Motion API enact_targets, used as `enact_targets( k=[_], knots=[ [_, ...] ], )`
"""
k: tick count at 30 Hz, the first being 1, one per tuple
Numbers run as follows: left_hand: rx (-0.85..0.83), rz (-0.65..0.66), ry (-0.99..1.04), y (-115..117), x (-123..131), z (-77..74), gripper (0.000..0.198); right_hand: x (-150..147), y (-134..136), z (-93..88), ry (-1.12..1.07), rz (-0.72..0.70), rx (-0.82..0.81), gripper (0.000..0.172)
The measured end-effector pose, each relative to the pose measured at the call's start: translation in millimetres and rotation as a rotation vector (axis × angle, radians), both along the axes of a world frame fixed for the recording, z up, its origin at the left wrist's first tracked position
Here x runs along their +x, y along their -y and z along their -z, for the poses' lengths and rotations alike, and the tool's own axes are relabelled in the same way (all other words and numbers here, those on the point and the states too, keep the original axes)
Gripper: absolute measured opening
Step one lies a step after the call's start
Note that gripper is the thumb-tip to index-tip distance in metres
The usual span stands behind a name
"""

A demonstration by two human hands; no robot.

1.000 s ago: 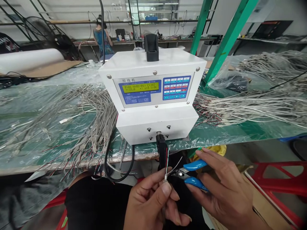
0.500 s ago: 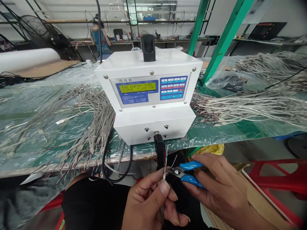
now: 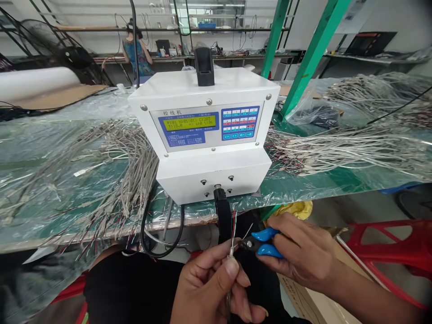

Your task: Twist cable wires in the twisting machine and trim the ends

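My left hand [image 3: 211, 288] pinches a grey braided cable [image 3: 230, 265] between thumb and fingers, its stripped end pointing up. Thin red, green and white wires [image 3: 234, 231] fan out above the braid. My right hand [image 3: 300, 252] grips blue-handled side cutters [image 3: 266, 242], whose small steel jaws [image 3: 246, 243] sit right beside the cable end. I cannot tell whether the jaws touch a wire. Just above both hands, a black clamp [image 3: 222, 213] hangs from the front of a white wire-twisting machine [image 3: 205, 135], which has a yellow display and a blue keypad.
Bundles of grey cable [image 3: 131, 180] lie left and right of the machine on a green mat under plastic sheeting [image 3: 50, 148]. A black power cord [image 3: 158, 238] loops below the bench edge. Green steel posts [image 3: 313, 58] rise behind. A person [image 3: 135, 56] stands at a far bench.
The cutter handles have come closer together, and the jaws have narrowed around the cable end. The whole view has drifted slightly, with the machine sitting further left.
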State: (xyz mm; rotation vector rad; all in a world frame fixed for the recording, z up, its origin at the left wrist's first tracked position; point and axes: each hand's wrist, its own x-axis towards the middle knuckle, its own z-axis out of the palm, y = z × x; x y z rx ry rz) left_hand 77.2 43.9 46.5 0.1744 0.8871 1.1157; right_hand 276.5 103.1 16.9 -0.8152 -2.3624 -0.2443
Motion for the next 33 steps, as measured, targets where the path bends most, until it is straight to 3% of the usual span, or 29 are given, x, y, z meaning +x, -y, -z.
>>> enact_targets(
  k=[4, 7, 10, 12, 14, 15, 16, 19, 21, 27, 33],
  knots=[
    [0.003, -0.043, -0.027, 0, 0, 1.3, 0.033, 3, 8, -1.7, -0.162, -0.001, -0.139, 0.043],
    [0.019, -0.055, -0.006, 0, -3, 4.2, 0.031, 9, 18, 18.6, -0.514, -0.032, -0.362, 0.04],
    [0.042, -0.023, 0.089, 0, -7, 10.0, 0.027, 12, 29, 57.7, -0.952, 0.003, -0.8, 0.039],
    [0.046, 0.018, 0.168, 0, -10, 13.2, 0.027, 12, 39, 77.8, -1.045, 0.049, -1.163, 0.048],
    [0.029, 0.045, 0.216, -1, -12, 13.9, 0.026, 12, 53, 80.3, -0.997, 0.045, -1.391, 0.053],
    [0.014, 0.048, 0.227, -1, -13, 13.4, 0.025, 12, 60, 74.1, -0.916, 0.038, -1.383, 0.049],
    [-0.005, 0.043, 0.231, -1, -13, 12.7, 0.024, 12, 66, 64.0, -0.799, 0.043, -1.251, 0.041],
    [-0.031, 0.014, 0.229, -1, -13, 11.7, 0.025, 8, 72, 26.3, -0.348, 0.162, -0.581, 0.018],
    [-0.018, 0.003, 0.199, -1, -11, 13.7, 0.026, 1, 68, 9.1, -0.141, 0.236, -0.335, 0.016],
    [0.084, -0.055, 0.047, -1, -4, 16.7, 0.027, -21, 53, 7.1, -0.078, 0.329, -0.134, 0.031],
    [0.064, -0.087, -0.037, 1, 1, 10.5, 0.031, -21, 50, 9.8, -0.03, 0.344, -0.122, 0.031]
  ],
)
